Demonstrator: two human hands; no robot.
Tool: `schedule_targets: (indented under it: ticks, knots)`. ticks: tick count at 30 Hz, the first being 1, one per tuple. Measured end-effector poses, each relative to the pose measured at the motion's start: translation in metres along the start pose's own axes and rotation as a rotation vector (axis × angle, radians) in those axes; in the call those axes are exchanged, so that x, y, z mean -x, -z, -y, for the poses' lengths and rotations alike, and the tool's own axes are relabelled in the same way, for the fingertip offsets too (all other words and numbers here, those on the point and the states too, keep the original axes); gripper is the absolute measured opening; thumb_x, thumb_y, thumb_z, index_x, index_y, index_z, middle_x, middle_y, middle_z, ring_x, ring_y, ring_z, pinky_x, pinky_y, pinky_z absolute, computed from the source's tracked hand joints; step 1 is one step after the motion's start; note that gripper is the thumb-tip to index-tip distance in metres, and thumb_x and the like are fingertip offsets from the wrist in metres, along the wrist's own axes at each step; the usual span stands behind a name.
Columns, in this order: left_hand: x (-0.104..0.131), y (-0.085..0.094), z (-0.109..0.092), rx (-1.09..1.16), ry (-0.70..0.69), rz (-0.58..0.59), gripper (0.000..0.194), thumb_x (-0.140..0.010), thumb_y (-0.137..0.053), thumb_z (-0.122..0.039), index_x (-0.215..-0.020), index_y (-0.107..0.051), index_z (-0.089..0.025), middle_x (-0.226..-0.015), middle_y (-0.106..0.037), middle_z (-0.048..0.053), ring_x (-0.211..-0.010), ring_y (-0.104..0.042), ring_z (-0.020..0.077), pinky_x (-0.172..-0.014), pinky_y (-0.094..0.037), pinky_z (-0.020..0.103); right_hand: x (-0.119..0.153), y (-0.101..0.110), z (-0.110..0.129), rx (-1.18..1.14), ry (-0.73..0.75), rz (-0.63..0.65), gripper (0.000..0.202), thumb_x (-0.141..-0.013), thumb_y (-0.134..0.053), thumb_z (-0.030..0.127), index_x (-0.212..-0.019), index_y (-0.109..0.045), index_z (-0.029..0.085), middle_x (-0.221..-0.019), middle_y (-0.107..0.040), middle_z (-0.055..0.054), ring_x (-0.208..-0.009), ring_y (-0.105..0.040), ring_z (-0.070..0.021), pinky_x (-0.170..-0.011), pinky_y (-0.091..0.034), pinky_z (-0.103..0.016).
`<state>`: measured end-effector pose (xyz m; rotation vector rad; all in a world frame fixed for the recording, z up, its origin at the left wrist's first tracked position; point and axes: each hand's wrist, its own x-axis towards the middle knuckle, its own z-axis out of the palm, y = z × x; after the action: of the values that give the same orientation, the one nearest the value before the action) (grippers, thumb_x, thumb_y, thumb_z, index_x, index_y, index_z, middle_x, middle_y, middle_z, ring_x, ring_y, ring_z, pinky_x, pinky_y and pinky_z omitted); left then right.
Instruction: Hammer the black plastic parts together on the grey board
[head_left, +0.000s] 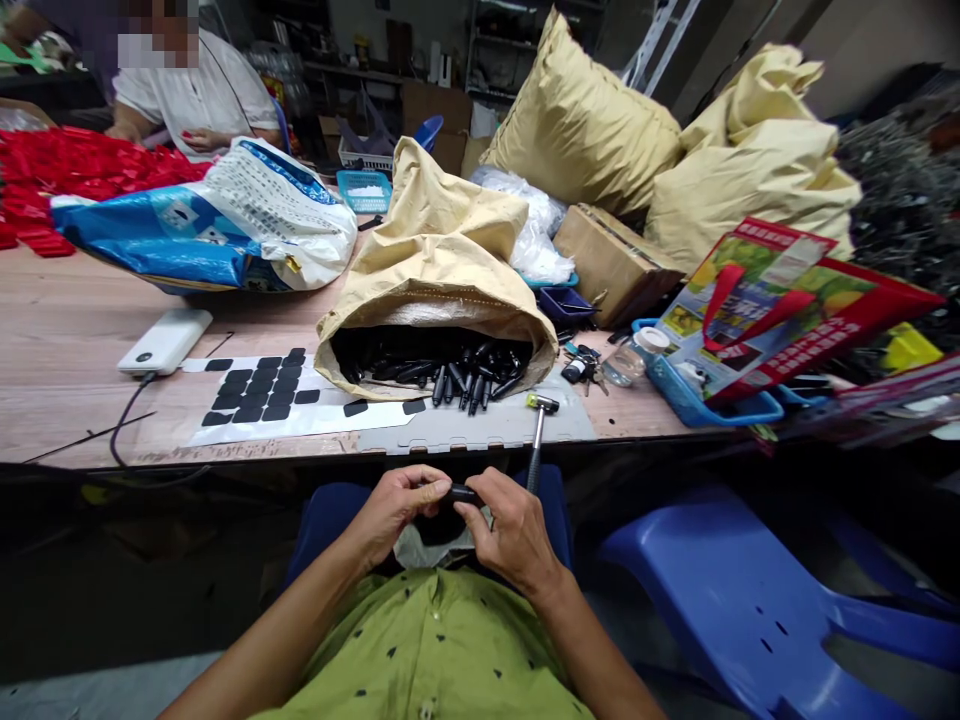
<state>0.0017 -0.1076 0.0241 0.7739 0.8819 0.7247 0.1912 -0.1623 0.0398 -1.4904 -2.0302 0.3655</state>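
Note:
Between my two hands, just below the table's front edge, is a short black cylindrical part [460, 494]. The fingers of my left hand [406, 503] pinch its left end, and my right hand [511, 520] closes around the right end. Ahead of them a beige woven sack [442, 270] lies on its side with its mouth facing me. Several similar black parts [472, 385] spill from that mouth. A small hammer [537, 430] with a yellow-and-black head rests over the table edge, right of my hands. An open bag [435, 550] sits in my lap.
A sheet with black stickers [259, 390] and a white power bank [166, 342] are on the left. A blue-and-white sack [217, 220] lies behind them. Keys, a jar [624, 362] and a blue basket [686, 395] stand right; a blue chair [735, 580] is beside me. Another person sits opposite.

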Motion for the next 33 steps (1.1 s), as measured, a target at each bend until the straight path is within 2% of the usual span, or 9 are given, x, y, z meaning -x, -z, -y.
schedule_targets:
  ticks: [4, 7, 10, 12, 15, 21, 24, 28, 33]
  knots:
    - [-0.006, 0.011, -0.008, -0.25, -0.002, 0.099, 0.033, -0.074, -0.085, -0.041, -0.092, -0.082, -0.014, -0.073, -0.072, 0.007, -0.063, -0.057, 0.014, -0.059, -0.041, 0.024, -0.001, 0.007, -0.002, -0.039, -0.025, 0.046, 0.009, -0.096, -0.059, 0.026, -0.101, -0.065, 0.021, -0.092, -0.063, -0.004, -0.084, -0.06, -0.0181, -0.074, -0.045, -0.028]
    - [-0.011, 0.012, -0.013, -0.302, -0.059, 0.081, 0.029, -0.076, -0.083, -0.039, -0.09, -0.083, -0.015, -0.071, -0.073, 0.007, -0.065, -0.059, 0.0156, -0.062, -0.041, 0.024, -0.003, 0.015, -0.011, -0.09, -0.087, 0.019, 0.022, -0.09, -0.066, 0.026, -0.112, -0.065, 0.022, -0.102, -0.064, -0.005, -0.091, -0.061, -0.0194, -0.078, -0.048, -0.029]
    - [-0.019, 0.011, -0.02, -0.333, -0.135, -0.007, 0.027, -0.077, -0.08, -0.04, -0.09, -0.082, -0.017, -0.076, -0.074, 0.006, -0.071, -0.061, 0.018, -0.068, -0.043, 0.027, -0.004, 0.022, -0.032, -0.02, -0.236, -0.205, 0.032, -0.089, -0.066, 0.033, -0.119, -0.065, 0.022, -0.109, -0.064, -0.008, -0.095, -0.061, -0.0224, -0.08, -0.05, -0.032]
    - [-0.027, 0.012, -0.025, -0.449, -0.221, -0.088, 0.023, -0.079, -0.076, -0.038, -0.091, -0.081, -0.019, -0.084, -0.075, 0.005, -0.08, -0.063, 0.0211, -0.076, -0.044, 0.03, -0.004, 0.023, -0.049, 0.087, -0.397, -0.341, 0.031, -0.089, -0.064, 0.041, -0.113, -0.067, 0.021, -0.106, -0.063, -0.009, -0.093, -0.062, -0.024, -0.077, -0.05, -0.034]
    - [-0.044, 0.015, -0.031, -0.742, -0.414, -0.255, 0.016, -0.082, -0.072, -0.032, -0.092, -0.081, -0.024, -0.093, -0.075, 0.004, -0.096, -0.059, 0.0264, -0.09, -0.042, 0.036, -0.005, 0.016, -0.07, 0.138, -0.615, -0.351, 0.037, -0.084, -0.066, 0.054, -0.104, -0.065, 0.022, -0.097, -0.063, -0.007, -0.078, -0.063, -0.0225, -0.064, -0.046, -0.032]
    - [-0.079, 0.022, -0.022, -1.118, -0.548, -0.413, 0.017, -0.087, -0.067, -0.026, -0.1, -0.079, -0.025, -0.098, -0.072, 0.005, -0.099, -0.053, 0.027, -0.092, -0.039, 0.04, -0.003, -0.008, -0.087, -0.4, -0.767, -0.388, 0.05, -0.084, -0.061, 0.053, -0.119, -0.051, 0.019, -0.064, -0.06, 0.006, -0.049, -0.056, -0.017, -0.05, -0.042, -0.028]
    - [-0.087, 0.025, -0.013, -1.188, -0.585, -0.435, 0.017, -0.089, -0.067, -0.026, -0.102, -0.078, -0.025, -0.097, -0.07, 0.005, -0.097, -0.053, 0.0264, -0.091, -0.04, 0.04, 0.0, -0.007, -0.082, -0.422, -0.766, -0.449, 0.047, -0.086, -0.058, 0.045, -0.123, -0.055, 0.015, -0.067, -0.064, 0.002, -0.055, -0.061, -0.0185, -0.054, -0.047, -0.029]
    - [-0.087, 0.028, -0.007, -1.215, -0.628, -0.441, 0.017, -0.089, -0.067, -0.026, -0.103, -0.077, -0.026, -0.098, -0.068, 0.005, -0.098, -0.054, 0.0262, -0.09, -0.04, 0.039, 0.008, 0.002, -0.058, -0.256, -0.604, -0.501, 0.042, -0.087, -0.06, 0.036, -0.125, -0.058, 0.018, -0.1, -0.073, -0.009, -0.089, -0.07, -0.0239, -0.08, -0.055, -0.035]
    - [-0.083, 0.029, -0.007, -1.22, -0.648, -0.422, 0.017, -0.089, -0.067, -0.026, -0.104, -0.075, -0.025, -0.099, -0.068, 0.005, -0.099, -0.056, 0.0255, -0.09, -0.04, 0.039, 0.009, -0.007, -0.032, -0.361, -0.422, -0.311, 0.03, -0.092, -0.056, 0.025, -0.122, -0.058, 0.02, -0.099, -0.073, -0.006, -0.091, -0.07, -0.0195, -0.088, -0.055, -0.034]
